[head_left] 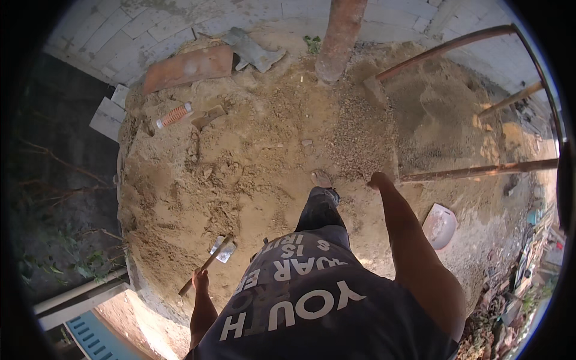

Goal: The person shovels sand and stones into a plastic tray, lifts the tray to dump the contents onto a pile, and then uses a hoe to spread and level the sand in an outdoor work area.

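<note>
At the lower left, my left hand [200,279] is closed around the wooden handle of a short-handled hoe [207,263]. Its pale metal blade [224,249] rests on or just above the loose sandy soil [180,216]. My right arm stretches forward, and my right hand [378,179] looks curled, close to the near left corner of a large framed screen [474,171]. Whether its fingers grip the frame or something small is hidden. Gravel [360,135] lies just beyond that hand. One foot [321,178] stands ahead of me on the sand.
A brown post [339,42] rises at the far side before a block wall [156,27]. Beside it lie a reddish board [189,68] and a grey cloth-like piece [255,51]. A plastic bottle [174,114] is at left, a pale pan-like piece [440,226] at right, debris [510,300] lower right.
</note>
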